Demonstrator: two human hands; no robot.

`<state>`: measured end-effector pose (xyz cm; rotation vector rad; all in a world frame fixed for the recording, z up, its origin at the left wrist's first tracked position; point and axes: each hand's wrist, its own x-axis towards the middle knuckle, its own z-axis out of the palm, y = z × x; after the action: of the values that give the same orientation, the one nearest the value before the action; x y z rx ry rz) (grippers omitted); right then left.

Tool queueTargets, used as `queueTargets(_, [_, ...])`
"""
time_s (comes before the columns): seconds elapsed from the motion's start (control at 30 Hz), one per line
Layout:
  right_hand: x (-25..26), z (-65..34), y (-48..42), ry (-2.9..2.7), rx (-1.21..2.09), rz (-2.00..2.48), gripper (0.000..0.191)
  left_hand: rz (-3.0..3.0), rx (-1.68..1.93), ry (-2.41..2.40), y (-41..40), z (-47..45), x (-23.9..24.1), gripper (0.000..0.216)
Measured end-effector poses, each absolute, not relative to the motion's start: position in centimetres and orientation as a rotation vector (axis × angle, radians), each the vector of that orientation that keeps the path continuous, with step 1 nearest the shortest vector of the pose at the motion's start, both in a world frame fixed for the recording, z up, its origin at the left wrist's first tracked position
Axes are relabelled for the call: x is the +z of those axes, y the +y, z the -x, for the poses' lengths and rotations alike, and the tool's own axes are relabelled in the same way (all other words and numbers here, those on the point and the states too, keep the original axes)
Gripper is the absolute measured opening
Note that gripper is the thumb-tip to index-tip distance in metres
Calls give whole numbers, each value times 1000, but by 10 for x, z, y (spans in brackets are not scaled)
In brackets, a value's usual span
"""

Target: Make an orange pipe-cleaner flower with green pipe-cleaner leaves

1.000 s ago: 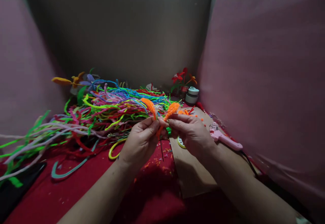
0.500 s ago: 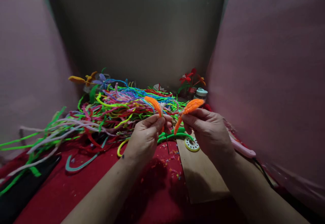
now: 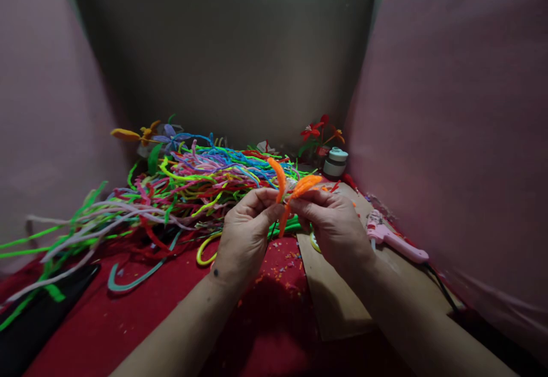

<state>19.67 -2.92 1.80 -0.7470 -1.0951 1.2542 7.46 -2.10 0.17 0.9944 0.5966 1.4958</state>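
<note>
My left hand (image 3: 252, 223) pinches a pipe-cleaner flower piece made of an upright, curved orange petal (image 3: 277, 174) and a whitish centre (image 3: 290, 184). A thin dark stem shows below the fingers. In my right hand (image 3: 331, 220) is a second orange petal (image 3: 306, 185), gripped between thumb and fingers and held against the centre. Its lower tip points down between the two hands. The fingertips of both hands almost meet, and they hide where the petals join.
A heap of colourful pipe cleaners (image 3: 214, 174) spreads at the left and back. On the right, a pink glue gun (image 3: 396, 243) lies on a wooden board (image 3: 338, 297). Behind stand a lidded jar (image 3: 335, 163) and red flowers (image 3: 312, 130). Coloured fluff dots the red cloth (image 3: 171, 308).
My right hand has moved left, bringing its orange petal against the flower piece in my left hand. The glue gun and jar now show more fully.
</note>
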Motion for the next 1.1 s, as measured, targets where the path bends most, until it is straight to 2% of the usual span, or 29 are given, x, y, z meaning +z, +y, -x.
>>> queueTargets(0.47, [10, -190, -28, -1087, 1147, 713, 4, -1039, 1408, 596, -20, -69, -1, 11])
queueTargets(0.9, [6, -193, -24, -1012, 1317, 643, 8, -952, 1332, 562, -19, -66, 3, 13])
queueTargets(1.1, [3, -199, -19, -1119, 1440, 619, 4, -917, 1242, 597, -19, -64, 5, 15])
